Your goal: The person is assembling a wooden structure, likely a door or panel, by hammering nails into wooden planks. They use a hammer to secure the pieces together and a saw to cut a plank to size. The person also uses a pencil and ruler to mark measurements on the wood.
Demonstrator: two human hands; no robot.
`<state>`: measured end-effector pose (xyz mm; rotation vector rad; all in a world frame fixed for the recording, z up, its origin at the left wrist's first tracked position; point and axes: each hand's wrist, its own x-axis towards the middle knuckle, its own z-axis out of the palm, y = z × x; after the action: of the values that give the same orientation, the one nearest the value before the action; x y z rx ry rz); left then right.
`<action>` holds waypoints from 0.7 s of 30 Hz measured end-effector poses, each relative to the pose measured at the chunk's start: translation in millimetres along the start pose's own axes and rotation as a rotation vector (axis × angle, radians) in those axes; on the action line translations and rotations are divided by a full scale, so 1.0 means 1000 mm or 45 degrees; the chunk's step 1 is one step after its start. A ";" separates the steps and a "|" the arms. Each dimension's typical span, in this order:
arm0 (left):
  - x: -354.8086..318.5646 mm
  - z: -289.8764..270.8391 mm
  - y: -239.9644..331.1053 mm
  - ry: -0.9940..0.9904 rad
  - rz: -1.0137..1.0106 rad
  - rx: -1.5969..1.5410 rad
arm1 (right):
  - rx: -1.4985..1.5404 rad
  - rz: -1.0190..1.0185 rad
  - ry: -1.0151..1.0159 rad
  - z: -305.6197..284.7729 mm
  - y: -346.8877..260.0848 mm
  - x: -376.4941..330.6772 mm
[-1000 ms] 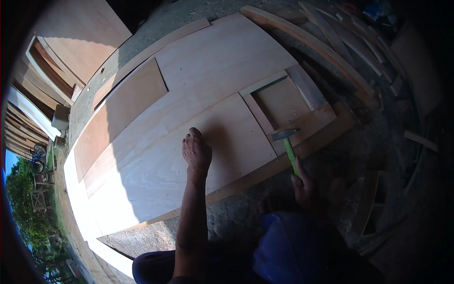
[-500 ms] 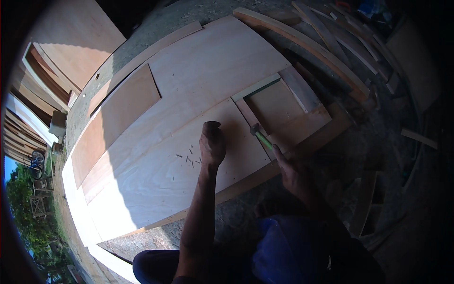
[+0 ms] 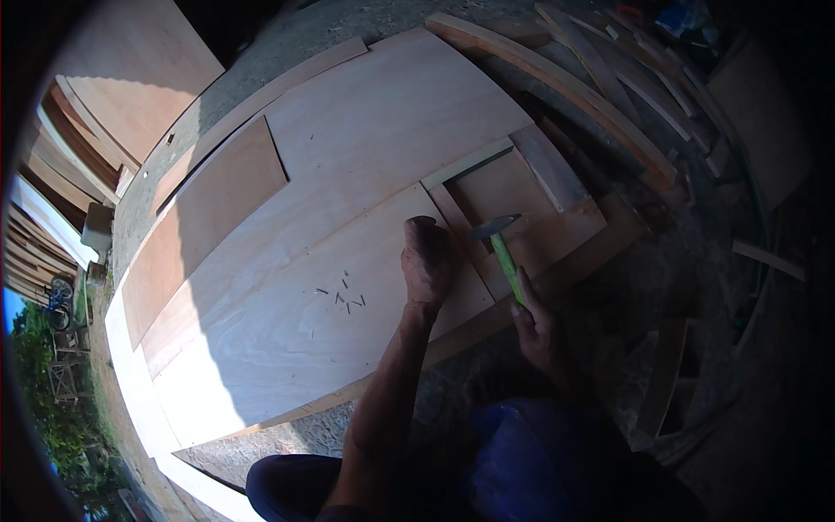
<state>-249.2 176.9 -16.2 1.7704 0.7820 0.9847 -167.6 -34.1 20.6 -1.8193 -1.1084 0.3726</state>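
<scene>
My right hand grips a hammer by its green handle. The dark metal head hovers near the edge of a square opening in the large pale plywood panel. Closed, my left hand is at the panel beside that opening, just left of the hammer head. Whatever its fingers pinch is hidden. Several loose nails lie scattered on the plywood to the left of my left hand.
A smaller plywood piece lies on the panel's left part. Long timber strips are piled at the far right. Plywood sheets lean at the far left. A short wood strip is on the ground at right.
My left hand has moved right, away from the nails and toward the panel's opening. The hammer has lifted and turned, its head now showing side-on close to my left hand.
</scene>
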 end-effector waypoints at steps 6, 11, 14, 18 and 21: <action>-0.004 0.016 -0.012 0.110 0.115 0.384 | 0.017 0.169 -0.095 -0.002 -0.004 0.001; -0.006 0.016 -0.020 0.004 0.044 0.493 | -0.013 0.093 -0.102 -0.001 -0.001 0.010; -0.007 0.016 -0.016 -0.015 0.024 0.484 | -0.131 -0.046 -0.114 -0.001 0.000 0.021; -0.007 0.016 -0.009 -0.014 0.001 0.445 | -0.397 -0.066 -0.231 -0.010 -0.011 0.032; -0.007 0.013 -0.011 -0.020 0.020 0.463 | -0.489 -0.062 -0.270 -0.012 -0.022 0.034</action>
<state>-241.9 169.9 -31.2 2.0932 0.9864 0.8763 -153.0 -9.3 51.7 -2.1175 -1.4466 0.3466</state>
